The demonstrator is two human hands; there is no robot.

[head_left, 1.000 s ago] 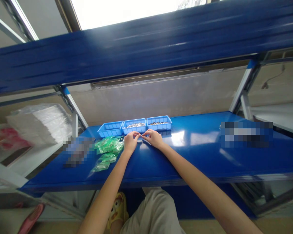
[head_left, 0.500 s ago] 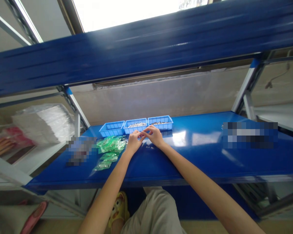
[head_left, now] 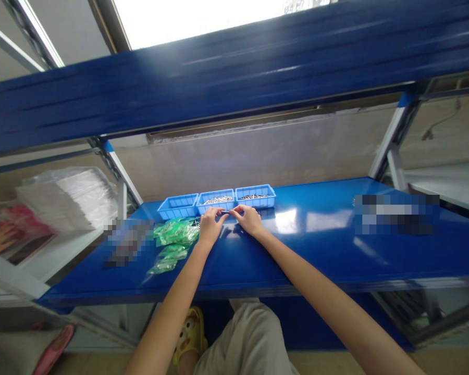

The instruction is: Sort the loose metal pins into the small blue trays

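Note:
My left hand [head_left: 210, 226] and my right hand [head_left: 250, 221] are raised just above the blue tabletop [head_left: 316, 255], in front of the blue bins. Their fingertips pinch opposite ends of a small thin dark rod [head_left: 225, 212], too small to name more exactly. Behind the hands stand the middle bin [head_left: 216, 208], with many small silvery pieces [head_left: 219, 200], and the right bin [head_left: 257, 202], with dark and silvery slim pieces [head_left: 254, 197]. Close to my left wrist lie green-printed clear plastic bags [head_left: 175, 232].
A left bin [head_left: 177, 211] completes the row. Blurred-out items lie at the left [head_left: 128, 242] and right [head_left: 396, 213] of the table. A blue shelf beam [head_left: 234, 78] crosses overhead. Another person's hand [head_left: 0, 237] is at far left, beside a wrapped white stack [head_left: 68, 198].
My hands have drawn slightly apart, the left one shifting a little left. The thin dark rod now shows between the fingertips, which were close together before.

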